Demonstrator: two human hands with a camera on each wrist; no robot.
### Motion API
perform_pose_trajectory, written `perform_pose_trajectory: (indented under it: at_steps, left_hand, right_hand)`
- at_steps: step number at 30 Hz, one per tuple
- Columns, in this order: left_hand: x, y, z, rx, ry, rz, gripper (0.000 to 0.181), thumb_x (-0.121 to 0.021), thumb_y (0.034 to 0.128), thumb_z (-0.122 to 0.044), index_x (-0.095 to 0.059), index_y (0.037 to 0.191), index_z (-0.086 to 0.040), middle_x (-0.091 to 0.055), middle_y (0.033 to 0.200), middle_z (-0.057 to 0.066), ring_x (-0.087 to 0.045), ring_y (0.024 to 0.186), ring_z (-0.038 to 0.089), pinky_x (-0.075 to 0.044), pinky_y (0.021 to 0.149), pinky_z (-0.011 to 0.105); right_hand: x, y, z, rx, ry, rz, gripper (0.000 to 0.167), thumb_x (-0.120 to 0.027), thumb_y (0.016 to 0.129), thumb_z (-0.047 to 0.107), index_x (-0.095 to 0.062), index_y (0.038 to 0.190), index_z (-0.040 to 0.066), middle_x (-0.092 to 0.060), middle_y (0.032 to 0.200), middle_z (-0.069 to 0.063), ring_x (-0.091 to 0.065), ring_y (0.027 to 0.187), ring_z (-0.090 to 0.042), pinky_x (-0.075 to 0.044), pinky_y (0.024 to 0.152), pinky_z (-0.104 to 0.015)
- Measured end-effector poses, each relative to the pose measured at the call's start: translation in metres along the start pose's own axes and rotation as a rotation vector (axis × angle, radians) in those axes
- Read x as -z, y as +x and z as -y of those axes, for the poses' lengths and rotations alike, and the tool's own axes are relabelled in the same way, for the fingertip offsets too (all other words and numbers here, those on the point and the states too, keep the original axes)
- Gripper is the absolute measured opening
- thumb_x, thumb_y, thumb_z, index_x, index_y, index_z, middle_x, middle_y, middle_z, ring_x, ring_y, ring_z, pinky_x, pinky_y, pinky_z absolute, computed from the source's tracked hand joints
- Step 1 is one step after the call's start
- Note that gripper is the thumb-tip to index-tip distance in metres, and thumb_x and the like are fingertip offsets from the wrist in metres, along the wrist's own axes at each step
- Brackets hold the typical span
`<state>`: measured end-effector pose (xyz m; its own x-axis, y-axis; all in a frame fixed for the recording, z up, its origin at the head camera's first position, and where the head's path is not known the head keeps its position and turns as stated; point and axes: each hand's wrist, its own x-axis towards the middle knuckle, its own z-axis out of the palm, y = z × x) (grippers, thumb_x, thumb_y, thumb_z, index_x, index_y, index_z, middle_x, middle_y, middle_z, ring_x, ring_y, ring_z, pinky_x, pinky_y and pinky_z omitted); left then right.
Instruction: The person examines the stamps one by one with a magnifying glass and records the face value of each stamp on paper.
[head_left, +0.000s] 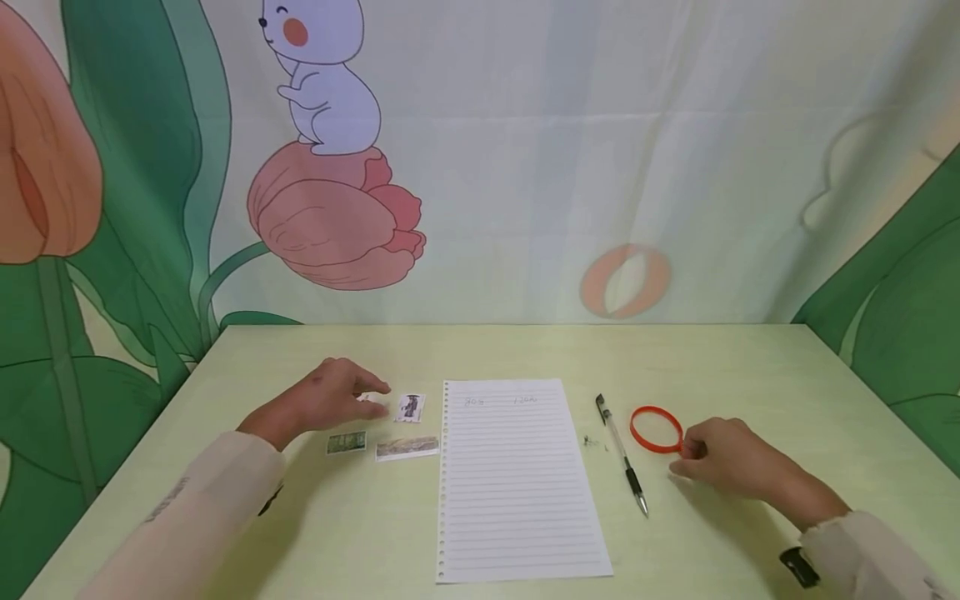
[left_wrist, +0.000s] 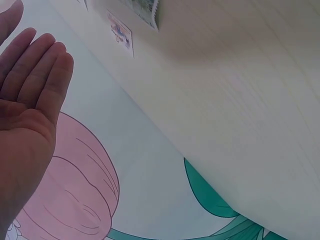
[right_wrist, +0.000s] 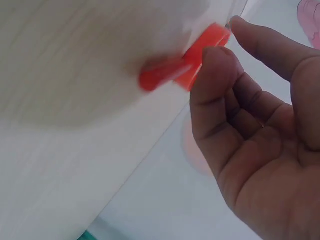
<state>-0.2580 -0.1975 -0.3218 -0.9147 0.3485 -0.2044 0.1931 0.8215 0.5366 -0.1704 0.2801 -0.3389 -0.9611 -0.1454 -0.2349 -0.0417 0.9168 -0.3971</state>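
Observation:
My left hand [head_left: 337,396] hovers above several stamps at the left, thumb and fingers spread apart with nothing between them. Next to its fingertips lies a small upright stamp [head_left: 410,407]; nearer me are a green stamp [head_left: 347,442] and a long landscape stamp [head_left: 407,448]. Another is partly hidden under the fingers. In the left wrist view the palm [left_wrist: 30,110] is bare. At the right, a red-rimmed magnifying glass [head_left: 636,432] lies beside my right hand [head_left: 731,458]. The right wrist view shows loosely bent fingers [right_wrist: 212,110] by its red rim [right_wrist: 202,50], with a gap between thumb and forefinger.
Lined paper [head_left: 517,500] with faint handwriting at its top lies in the middle of the table. To its right rests a black-and-clear pen [head_left: 621,450], with tiny dark scraps [head_left: 591,442] between them. A printed curtain [head_left: 495,208] hangs at the table's back edge.

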Motion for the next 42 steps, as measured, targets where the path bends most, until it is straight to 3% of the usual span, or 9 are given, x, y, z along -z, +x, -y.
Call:
perform_pose_trajectory:
  at_steps: [8,16,21,25,30,36,42]
  left_hand:
    - [-0.011,0.010,-0.007,-0.027,-0.037,0.012,0.047,-0.078,0.0886,-0.019,-0.066,0.131,-0.003,-0.065,0.130,0.013,-0.058,0.122,0.037,-0.050,0.099,0.047]
    - [-0.023,0.030,-0.019,-0.053,-0.083,0.031,0.054,-0.081,0.0850,-0.017,-0.063,0.134,-0.006,-0.064,0.133,0.010,-0.057,0.126,0.034,-0.049,0.101,0.044]
    - [-0.029,0.041,-0.027,-0.061,-0.064,0.021,0.054,-0.082,0.0848,-0.018,-0.063,0.135,-0.008,-0.063,0.135,0.008,-0.057,0.127,0.031,-0.047,0.103,0.045]
    - [-0.033,0.045,-0.027,-0.088,-0.055,0.022,0.055,-0.082,0.0846,-0.018,-0.063,0.135,-0.007,-0.064,0.134,0.007,-0.057,0.127,0.030,-0.047,0.104,0.044]
    - [-0.036,0.047,-0.028,-0.097,-0.091,0.031,0.057,-0.082,0.0840,-0.017,-0.062,0.136,-0.005,-0.062,0.136,0.008,-0.055,0.129,0.031,-0.045,0.105,0.044]
    - [-0.042,0.048,-0.031,-0.069,-0.100,0.029,0.059,-0.084,0.0818,-0.017,-0.063,0.136,-0.007,-0.062,0.136,0.008,-0.054,0.130,0.031,-0.044,0.106,0.045]
    - [-0.046,0.049,-0.034,-0.082,-0.096,0.033,0.059,-0.085,0.0805,-0.015,-0.063,0.135,-0.007,-0.063,0.136,0.007,-0.054,0.130,0.029,-0.044,0.107,0.043]
  right_hand:
    - [-0.013,0.000,0.022,0.039,0.108,0.064,0.026,-0.073,0.092,0.024,-0.062,0.075,0.008,-0.054,0.059,0.000,-0.050,0.047,-0.013,-0.047,0.049,-0.031]
    - [-0.025,0.008,0.036,0.088,0.096,0.093,0.038,-0.076,0.088,0.027,-0.059,0.058,0.010,-0.042,0.044,0.008,-0.038,0.040,-0.007,-0.034,0.047,-0.023]
    - [-0.030,0.012,0.042,0.086,0.099,0.093,0.037,-0.074,0.087,0.021,-0.059,0.054,0.010,-0.047,0.042,0.008,-0.040,0.037,-0.006,-0.033,0.044,-0.022]
    - [-0.029,0.014,0.047,0.071,0.106,0.099,0.034,-0.072,0.088,0.017,-0.061,0.056,0.009,-0.053,0.045,0.004,-0.047,0.038,-0.008,-0.037,0.044,-0.023]
    - [-0.019,0.018,0.053,0.123,0.146,0.104,0.034,-0.071,0.092,0.018,-0.063,0.060,0.009,-0.056,0.048,0.002,-0.053,0.041,-0.012,-0.046,0.047,-0.029]
    - [-0.009,0.030,0.069,0.160,0.258,0.089,0.029,-0.069,0.094,0.019,-0.064,0.068,0.006,-0.061,0.057,-0.001,-0.060,0.049,-0.014,-0.057,0.053,-0.034]
    - [-0.007,0.046,0.087,0.175,0.386,0.069,0.024,-0.068,0.095,0.015,-0.065,0.075,0.001,-0.064,0.064,-0.004,-0.064,0.054,-0.016,-0.059,0.059,-0.034]
